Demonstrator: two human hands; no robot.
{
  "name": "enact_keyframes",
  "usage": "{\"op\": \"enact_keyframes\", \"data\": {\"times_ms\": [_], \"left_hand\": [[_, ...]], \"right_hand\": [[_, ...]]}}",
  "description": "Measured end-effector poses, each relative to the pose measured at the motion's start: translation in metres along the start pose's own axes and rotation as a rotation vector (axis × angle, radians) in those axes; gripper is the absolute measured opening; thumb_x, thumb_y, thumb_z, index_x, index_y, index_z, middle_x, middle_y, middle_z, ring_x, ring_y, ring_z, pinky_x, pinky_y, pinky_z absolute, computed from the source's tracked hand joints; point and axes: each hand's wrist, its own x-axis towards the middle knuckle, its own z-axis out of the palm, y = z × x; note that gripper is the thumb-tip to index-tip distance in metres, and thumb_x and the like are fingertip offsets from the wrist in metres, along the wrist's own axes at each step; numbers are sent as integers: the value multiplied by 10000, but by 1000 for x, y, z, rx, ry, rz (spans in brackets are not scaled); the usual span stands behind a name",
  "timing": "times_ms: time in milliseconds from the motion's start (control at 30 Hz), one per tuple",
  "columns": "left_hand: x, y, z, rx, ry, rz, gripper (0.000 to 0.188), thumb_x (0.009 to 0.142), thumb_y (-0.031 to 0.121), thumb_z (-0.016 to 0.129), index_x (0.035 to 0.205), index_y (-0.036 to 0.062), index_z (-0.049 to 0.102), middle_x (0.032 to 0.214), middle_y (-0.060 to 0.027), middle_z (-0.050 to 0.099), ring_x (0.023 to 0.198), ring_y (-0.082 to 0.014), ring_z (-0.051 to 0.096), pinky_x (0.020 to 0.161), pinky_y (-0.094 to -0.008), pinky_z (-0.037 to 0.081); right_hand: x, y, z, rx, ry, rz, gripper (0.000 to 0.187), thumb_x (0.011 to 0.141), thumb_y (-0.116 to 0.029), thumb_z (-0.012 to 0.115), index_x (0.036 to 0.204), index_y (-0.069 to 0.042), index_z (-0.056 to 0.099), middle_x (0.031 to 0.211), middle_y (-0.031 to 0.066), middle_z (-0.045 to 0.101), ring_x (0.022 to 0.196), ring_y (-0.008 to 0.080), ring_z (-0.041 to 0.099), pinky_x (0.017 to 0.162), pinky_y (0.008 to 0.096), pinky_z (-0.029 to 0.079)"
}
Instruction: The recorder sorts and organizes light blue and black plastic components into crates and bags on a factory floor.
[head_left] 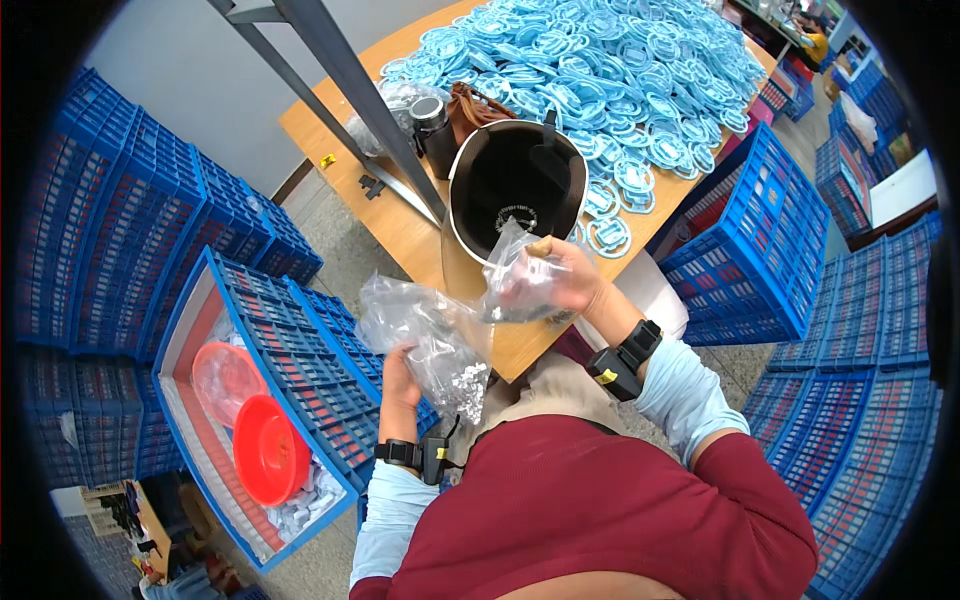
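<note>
Left hand (400, 378): fingers closed on the lower left side of a clear plastic bag (425, 325); small white pieces (465, 388) gathered in its bottom corner, just right of that hand. Right hand (568, 280): gripping a second clear bag (510, 288), crumpled, to its left; contents too blurred to tell. The two bags meet or overlap between the hands, above the near corner of a wooden worktop (530, 345).

Just beyond the right hand, a dark-lined container (512, 170) with pale rim, mouth up. Dark flask (432, 138) behind it, to the left. Farther out, a broad heap of light-blue pieces (600, 80). Right of the right hand, a blue crate (745, 250). Left of the left hand, another crate (305, 365) holding a red basin (270, 450).
</note>
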Motion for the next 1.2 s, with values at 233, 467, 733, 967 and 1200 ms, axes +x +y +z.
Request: {"op": "enact_keyframes", "data": {"times_ms": [233,467,733,967,1200], "left_hand": [[3,21,8,-25,-81,171,369,763,163,447,1084,-17,462,1023,-138,543,934,-264,527,841,-376,409],[9,2,17,12,-269,92,361,823,260,426,1070,3,483,1028,-100,541,925,-208,527,829,-322,405],[-21,-10,49,-281,-212,126,352,851,220,319,1056,-9,492,972,-127,570,856,-227,566,771,-353,457],[-33,-2,55,-298,-212,107,441,845,359,340,1105,27,469,1028,-107,556,920,-241,543,830,-394,412],[-38,-4,56,-206,-214,89,598,798,485,426,1207,52,365,1166,-106,464,1039,-247,469,871,-395,378]], "right_hand": [[13,1,11,324,-288,173,263,818,-220,367,770,-27,539,805,106,584,708,227,565,742,448,428],[39,5,66,-96,-280,140,245,818,-196,384,897,0,508,825,125,555,744,270,556,678,471,446],[58,5,67,-229,-55,38,246,851,-197,371,947,5,474,853,130,535,763,272,548,675,425,453],[70,9,62,-272,62,83,253,857,-208,364,934,6,476,837,131,538,757,265,550,680,412,460],[77,14,47,-268,119,94,241,840,-180,397,964,11,475,882,145,530,789,287,547,708,451,461]]}}
